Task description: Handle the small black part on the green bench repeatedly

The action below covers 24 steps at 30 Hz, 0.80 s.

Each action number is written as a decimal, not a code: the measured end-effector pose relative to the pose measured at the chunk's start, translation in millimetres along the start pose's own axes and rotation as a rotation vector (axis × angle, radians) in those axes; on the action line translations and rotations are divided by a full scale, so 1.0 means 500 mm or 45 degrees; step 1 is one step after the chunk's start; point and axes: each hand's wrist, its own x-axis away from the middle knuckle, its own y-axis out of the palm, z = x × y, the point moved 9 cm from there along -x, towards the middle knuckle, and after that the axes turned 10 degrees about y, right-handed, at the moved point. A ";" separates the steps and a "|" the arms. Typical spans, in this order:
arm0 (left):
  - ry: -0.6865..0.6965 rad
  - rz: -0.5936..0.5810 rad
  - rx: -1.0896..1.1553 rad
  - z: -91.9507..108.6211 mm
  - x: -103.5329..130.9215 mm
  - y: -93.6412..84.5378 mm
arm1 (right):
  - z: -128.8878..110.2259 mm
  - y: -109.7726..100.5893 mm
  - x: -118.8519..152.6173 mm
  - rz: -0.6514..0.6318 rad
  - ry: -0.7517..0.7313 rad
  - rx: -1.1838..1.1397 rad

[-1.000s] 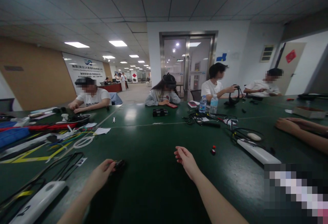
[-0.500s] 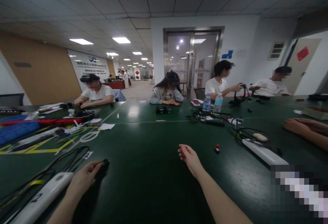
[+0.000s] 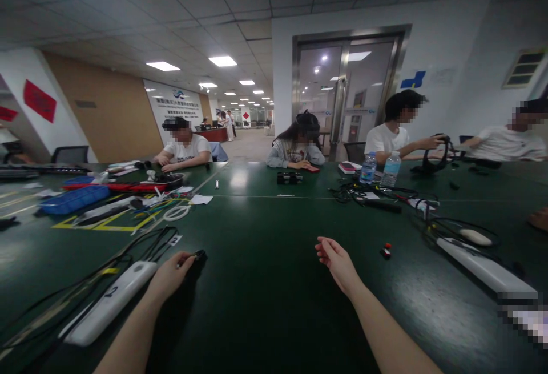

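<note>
The left hand [image 3: 171, 276] has shifted toward the power strip [image 3: 109, 306] at lower left, fingers pinching a small black object [image 3: 200, 255], now farther from the right hand [image 3: 338, 264], whose fingers curl loosely, visibly empty.

Dim, lit ceiling panels [image 3: 222, 61], tabletop [image 3: 261, 237] glaring, edges stretched

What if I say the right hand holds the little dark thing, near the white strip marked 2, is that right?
Not quite: the hand is wrong. The head view shows the left hand holding the dark thing, near the white strip marked 2. The right hand is apart from it.
</note>
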 end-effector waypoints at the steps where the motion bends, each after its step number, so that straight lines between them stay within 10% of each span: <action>1: 0.004 0.014 -0.008 -0.002 -0.002 -0.001 | 0.002 -0.001 -0.002 -0.003 0.002 0.000; 24: -0.035 0.117 0.036 -0.029 -0.011 -0.003 | 0.012 -0.002 -0.009 -0.023 0.049 -0.008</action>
